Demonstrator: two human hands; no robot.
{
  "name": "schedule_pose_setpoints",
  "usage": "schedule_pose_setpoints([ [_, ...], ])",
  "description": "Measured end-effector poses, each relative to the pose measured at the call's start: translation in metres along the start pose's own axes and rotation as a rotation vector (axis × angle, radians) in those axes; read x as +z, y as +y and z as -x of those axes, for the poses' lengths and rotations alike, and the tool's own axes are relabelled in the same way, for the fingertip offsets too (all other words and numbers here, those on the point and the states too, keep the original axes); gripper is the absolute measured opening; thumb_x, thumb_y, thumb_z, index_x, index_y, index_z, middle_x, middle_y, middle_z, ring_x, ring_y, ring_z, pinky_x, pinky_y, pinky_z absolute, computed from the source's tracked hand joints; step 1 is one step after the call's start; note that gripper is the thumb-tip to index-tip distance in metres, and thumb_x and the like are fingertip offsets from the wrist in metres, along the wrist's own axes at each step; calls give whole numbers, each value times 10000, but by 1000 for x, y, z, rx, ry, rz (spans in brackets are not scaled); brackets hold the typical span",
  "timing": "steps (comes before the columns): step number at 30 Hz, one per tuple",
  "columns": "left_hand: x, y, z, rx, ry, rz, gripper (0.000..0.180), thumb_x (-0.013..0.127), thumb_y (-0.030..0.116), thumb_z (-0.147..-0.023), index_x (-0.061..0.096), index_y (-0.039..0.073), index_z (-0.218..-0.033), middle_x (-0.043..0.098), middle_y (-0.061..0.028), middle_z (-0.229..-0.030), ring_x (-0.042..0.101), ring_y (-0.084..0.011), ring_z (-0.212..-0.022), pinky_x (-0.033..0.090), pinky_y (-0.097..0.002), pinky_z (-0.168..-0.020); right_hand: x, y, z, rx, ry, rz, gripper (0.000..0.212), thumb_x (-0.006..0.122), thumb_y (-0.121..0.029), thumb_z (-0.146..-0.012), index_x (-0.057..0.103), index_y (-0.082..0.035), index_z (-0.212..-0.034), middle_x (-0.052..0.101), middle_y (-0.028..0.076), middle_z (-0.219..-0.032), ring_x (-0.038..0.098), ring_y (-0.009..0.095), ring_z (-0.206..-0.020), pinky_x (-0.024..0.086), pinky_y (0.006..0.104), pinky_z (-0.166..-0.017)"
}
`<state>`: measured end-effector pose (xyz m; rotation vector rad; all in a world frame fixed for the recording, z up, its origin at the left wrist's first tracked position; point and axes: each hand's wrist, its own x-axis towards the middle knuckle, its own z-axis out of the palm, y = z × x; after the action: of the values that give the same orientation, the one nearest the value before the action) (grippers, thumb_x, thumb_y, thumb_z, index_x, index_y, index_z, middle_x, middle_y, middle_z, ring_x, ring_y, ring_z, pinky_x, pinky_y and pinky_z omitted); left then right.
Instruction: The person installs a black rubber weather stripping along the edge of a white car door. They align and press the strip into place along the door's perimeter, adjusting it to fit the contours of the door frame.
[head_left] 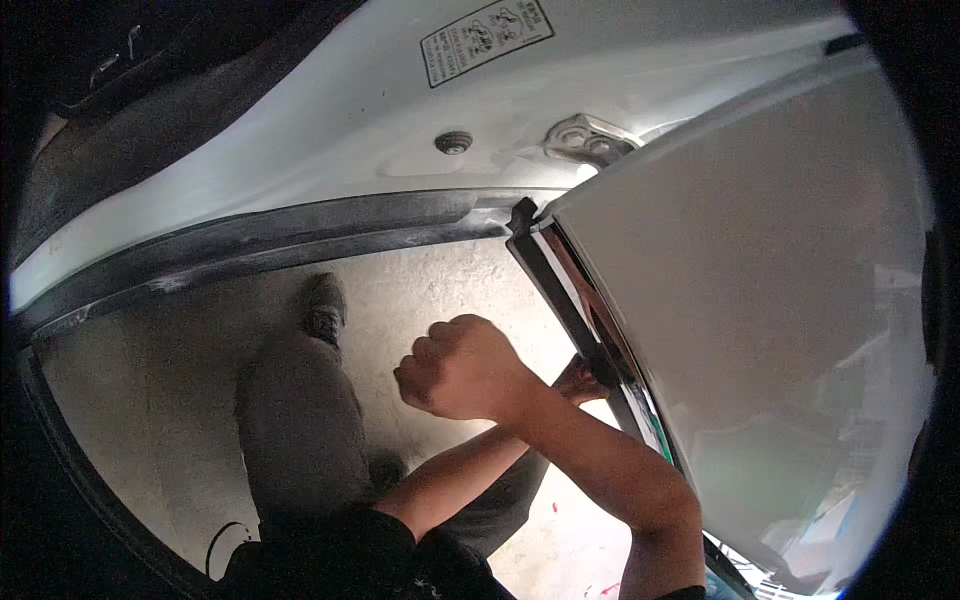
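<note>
My left hand (582, 381) is at the edge of a pale car door (760, 260), where its fingers close around the black trim strip (560, 290). Part of that hand lies in shadow and behind my right wrist. My right forearm crosses over the left one. At its end my right hand (462, 368) is closed in a fist, held up over the floor to the left of the door. Nothing sticks out of the fist, and its palm side is turned away.
The white car body frame (330, 140) runs across the top, with a black seal (300, 225) along it. A metal hinge (590, 140) joins door and body. Beside it are a round bolt (453, 142) and a label (487, 42). My leg (305, 430) and shoe (325, 308) are below.
</note>
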<state>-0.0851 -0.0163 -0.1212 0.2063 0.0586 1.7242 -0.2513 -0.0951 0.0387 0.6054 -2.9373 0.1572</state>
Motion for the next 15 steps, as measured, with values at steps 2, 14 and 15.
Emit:
schedule_pose_setpoints([
  [2,-1,-4,3,-26,5,-3,652,716,261,-813,362,70,-1326,469,-49,-1230,455,-176,-1151,412,-363,-965,19,15,0,-15,-19,126,164,638,-193,-664,534,-126,-556,458,24,-499,515,196,-468,400,337,-410],
  [14,-11,-45,11,69,72,53,738,761,217,-772,338,39,-1350,431,-90,-1329,413,-217,-1231,367,-377,-1010,15,64,23,208,-206,194,205,600,-179,-707,522,-111,-530,525,62,-516,548,244,-470,430,381,-431],
  [15,-32,-36,-6,147,-11,-105,677,777,224,-741,417,57,-1289,501,-62,-1246,461,-187,-1158,388,-368,-983,23,39,16,151,-216,141,196,592,-182,-706,519,-111,-539,520,57,-522,548,237,-479,427,374,-428],
])
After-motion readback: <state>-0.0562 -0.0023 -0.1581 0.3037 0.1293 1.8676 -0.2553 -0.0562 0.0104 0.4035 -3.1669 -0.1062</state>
